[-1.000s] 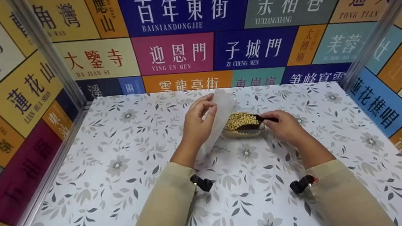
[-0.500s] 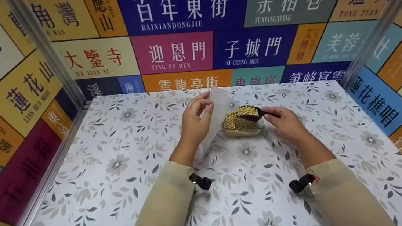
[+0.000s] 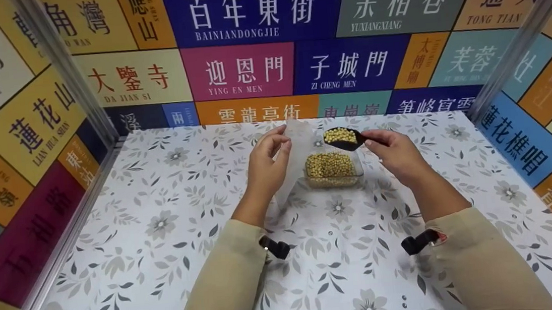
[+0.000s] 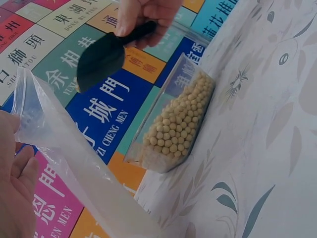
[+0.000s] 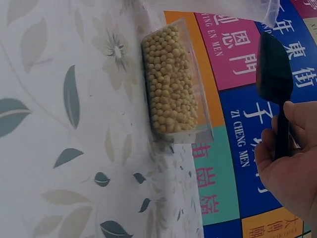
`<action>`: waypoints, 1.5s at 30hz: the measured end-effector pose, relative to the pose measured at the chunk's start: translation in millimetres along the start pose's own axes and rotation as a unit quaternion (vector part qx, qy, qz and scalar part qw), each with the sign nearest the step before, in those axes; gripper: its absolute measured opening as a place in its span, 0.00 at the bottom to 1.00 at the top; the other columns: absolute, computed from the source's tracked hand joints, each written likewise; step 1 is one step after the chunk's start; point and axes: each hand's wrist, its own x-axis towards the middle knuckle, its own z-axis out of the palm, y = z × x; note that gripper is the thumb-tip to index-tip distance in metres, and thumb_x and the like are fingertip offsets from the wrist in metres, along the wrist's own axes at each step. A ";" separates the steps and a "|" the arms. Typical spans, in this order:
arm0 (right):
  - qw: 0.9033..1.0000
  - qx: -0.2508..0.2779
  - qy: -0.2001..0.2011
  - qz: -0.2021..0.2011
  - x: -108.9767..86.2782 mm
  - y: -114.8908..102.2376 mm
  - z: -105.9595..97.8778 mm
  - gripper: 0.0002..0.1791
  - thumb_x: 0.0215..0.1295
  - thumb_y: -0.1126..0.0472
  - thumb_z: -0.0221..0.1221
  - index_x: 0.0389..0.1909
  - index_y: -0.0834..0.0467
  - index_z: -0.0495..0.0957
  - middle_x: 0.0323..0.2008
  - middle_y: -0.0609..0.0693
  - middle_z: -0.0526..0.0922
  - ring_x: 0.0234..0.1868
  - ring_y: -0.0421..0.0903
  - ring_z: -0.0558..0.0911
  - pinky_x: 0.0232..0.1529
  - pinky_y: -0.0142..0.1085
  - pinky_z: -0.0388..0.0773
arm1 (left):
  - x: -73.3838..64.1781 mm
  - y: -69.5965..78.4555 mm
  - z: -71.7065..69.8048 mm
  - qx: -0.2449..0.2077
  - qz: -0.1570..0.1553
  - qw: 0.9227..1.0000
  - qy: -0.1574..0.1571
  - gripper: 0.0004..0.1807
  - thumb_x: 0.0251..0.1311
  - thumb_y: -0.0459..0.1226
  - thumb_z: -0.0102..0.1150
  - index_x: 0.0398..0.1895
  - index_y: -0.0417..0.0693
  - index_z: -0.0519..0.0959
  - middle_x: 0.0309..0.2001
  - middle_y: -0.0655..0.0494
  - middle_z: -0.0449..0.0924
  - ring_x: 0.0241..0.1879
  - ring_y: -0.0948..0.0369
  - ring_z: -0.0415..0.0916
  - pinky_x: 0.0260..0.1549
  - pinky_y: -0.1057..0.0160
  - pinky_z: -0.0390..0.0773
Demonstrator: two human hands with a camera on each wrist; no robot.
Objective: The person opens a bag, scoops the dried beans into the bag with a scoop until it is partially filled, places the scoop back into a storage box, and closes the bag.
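Note:
My right hand [image 3: 397, 156] grips the handle of a black scoop [image 3: 353, 142], which is heaped with yellow soybeans [image 3: 339, 135]. The scoop is raised above a clear rectangular container [image 3: 335, 183], apart from it; more soybeans [image 5: 168, 79] fill much of that container. To the left, my left hand [image 3: 267, 162] holds a translucent plastic bag [image 3: 290, 174] upright by its upper edge, its fingers curled. In the left wrist view the bag [image 4: 86, 163] stands between that hand and the container. The scoop's load is hidden in both wrist views, where only its dark underside shows.
A white cloth with grey flowers and leaves covers the table [image 3: 207, 278]. Panels with colourful street-name signs [image 3: 242, 72] rise at the back and both sides, joined by metal corner posts [image 3: 522, 25].
My right hand has lifted the scoop out of the container, bringing it up heaped with soybeans. The left hand and the bag have shifted only slightly to the left.

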 end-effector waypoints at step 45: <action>0.944 -0.291 -0.017 -0.151 10.0 -107.9 14.6 0.19 0.83 0.56 0.56 0.69 0.53 0.80 0.67 0.54 0.77 0.67 0.56 0.77 0.69 0.56 0.77 | 1.1 4.4 -3.3 0.026 0.004 1.000 0.007 0.10 0.80 0.41 0.58 0.49 0.45 0.83 0.70 0.54 0.81 0.73 0.58 0.76 0.73 0.67 0.76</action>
